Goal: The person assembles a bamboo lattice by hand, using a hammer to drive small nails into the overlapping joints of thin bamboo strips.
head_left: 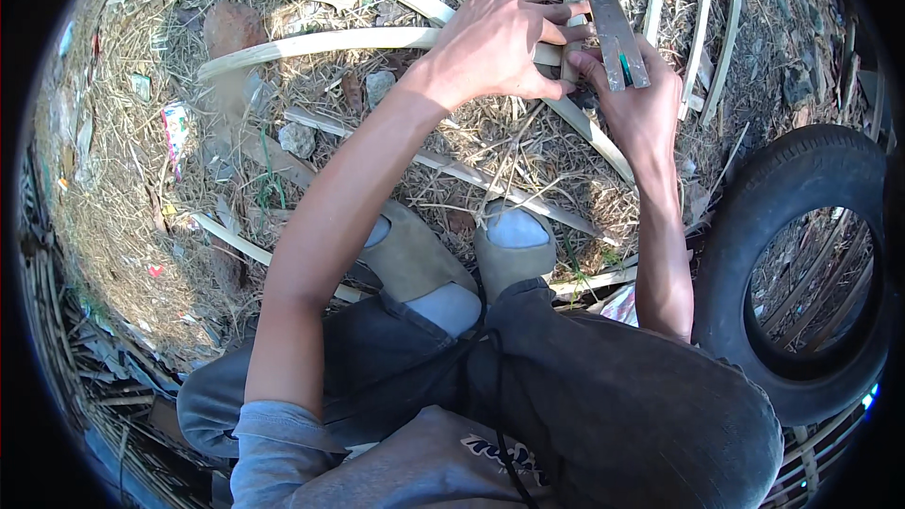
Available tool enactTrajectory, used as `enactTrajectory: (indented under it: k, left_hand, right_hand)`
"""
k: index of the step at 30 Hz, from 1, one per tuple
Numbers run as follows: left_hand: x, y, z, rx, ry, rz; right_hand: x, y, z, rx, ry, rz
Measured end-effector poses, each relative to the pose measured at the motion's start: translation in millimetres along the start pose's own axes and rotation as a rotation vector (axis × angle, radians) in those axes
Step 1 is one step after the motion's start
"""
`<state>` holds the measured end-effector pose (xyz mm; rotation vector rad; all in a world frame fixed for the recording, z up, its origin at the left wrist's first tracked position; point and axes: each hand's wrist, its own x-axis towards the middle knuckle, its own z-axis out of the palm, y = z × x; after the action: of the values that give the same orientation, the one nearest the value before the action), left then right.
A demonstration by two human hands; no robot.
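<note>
A flat metal blade (617,33) stands gripped in the right hand (636,99); the left hand (500,38), fingers spread, presses a bamboo strip (377,38) just beside it. Below and around both hands: bare ground (141,217) strewn with dry straw and split bamboo (outdoors). An old tyre (792,217) lies to the right.

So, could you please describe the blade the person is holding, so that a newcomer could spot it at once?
Start at the black tyre on the right, then go up-left to the right hand. The flat grey metal blade sticks up from its grip; unlike the pale bamboo strips around, it is dark and broad.
</note>
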<state>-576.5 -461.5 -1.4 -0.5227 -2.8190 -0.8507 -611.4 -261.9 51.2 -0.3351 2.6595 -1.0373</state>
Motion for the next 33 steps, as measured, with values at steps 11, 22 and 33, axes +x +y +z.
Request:
enactTrajectory:
  k: [11, 22, 33]
  left_hand:
    - [-0.4, -3.7, 0.4, -0.013, -0.002, -0.026]
    - [4.3, -10.8, 9.4, -0.260, 0.195, 0.165]
    - [3.0, -8.2, -11.0, -0.440, 0.035, 0.216]
  right_hand:
    - [8.0, 8.7, -3.6, 0.081, -0.108, -0.023]
    - [29.3, 26.1, -1.2, 0.098, -0.233, -0.223]
    - [16.8, 40.5, 8.4, 0.149, -0.121, -0.165]
